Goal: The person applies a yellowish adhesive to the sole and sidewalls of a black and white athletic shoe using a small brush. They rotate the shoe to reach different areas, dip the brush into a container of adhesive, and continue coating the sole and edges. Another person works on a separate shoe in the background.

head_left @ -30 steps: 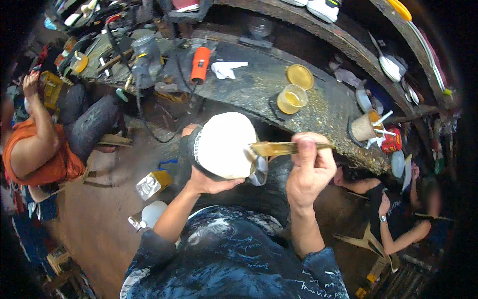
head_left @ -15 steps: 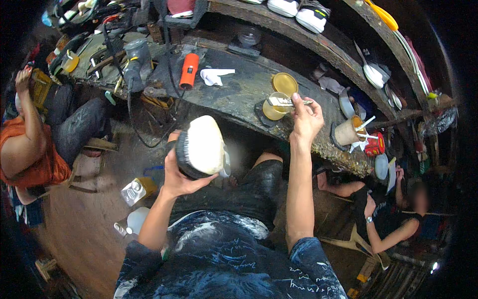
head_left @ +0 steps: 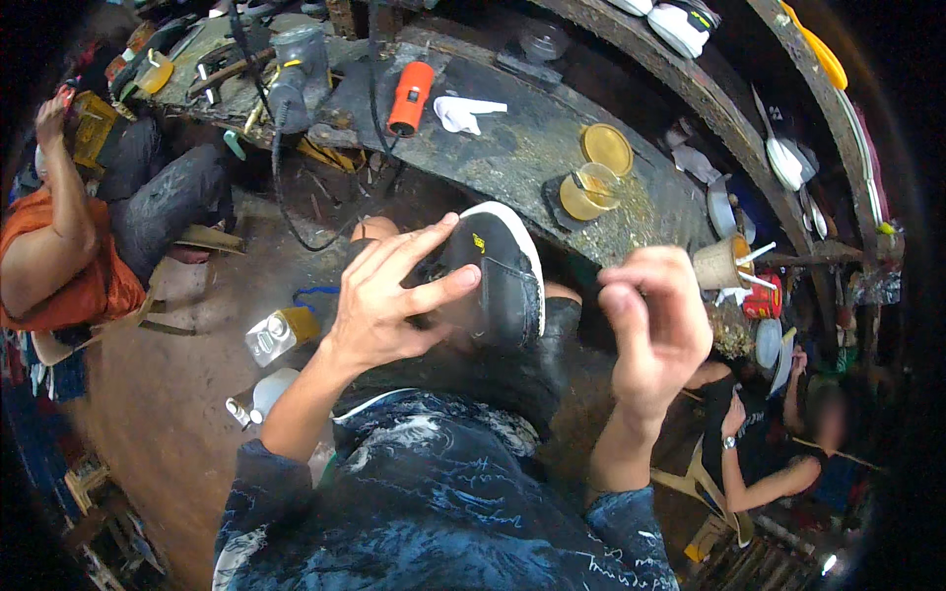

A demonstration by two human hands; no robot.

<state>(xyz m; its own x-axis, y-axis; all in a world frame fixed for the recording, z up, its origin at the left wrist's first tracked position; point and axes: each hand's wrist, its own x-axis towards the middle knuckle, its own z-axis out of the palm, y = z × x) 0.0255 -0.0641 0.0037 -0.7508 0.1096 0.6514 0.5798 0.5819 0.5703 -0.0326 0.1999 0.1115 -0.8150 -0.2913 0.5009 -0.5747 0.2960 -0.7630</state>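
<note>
Comprises 1 black shoe, centre frame, partly behind splayed, unclenched left hand, best steadied clear of white sole edge; also right hand, curled, centre right, contents impossible to tell.

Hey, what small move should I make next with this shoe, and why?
Probably settle your left hand around the black shoe: its fingers look spread beside the shoe rather than wrapped around it, and your right hand is raised apart, giving no support.
</note>
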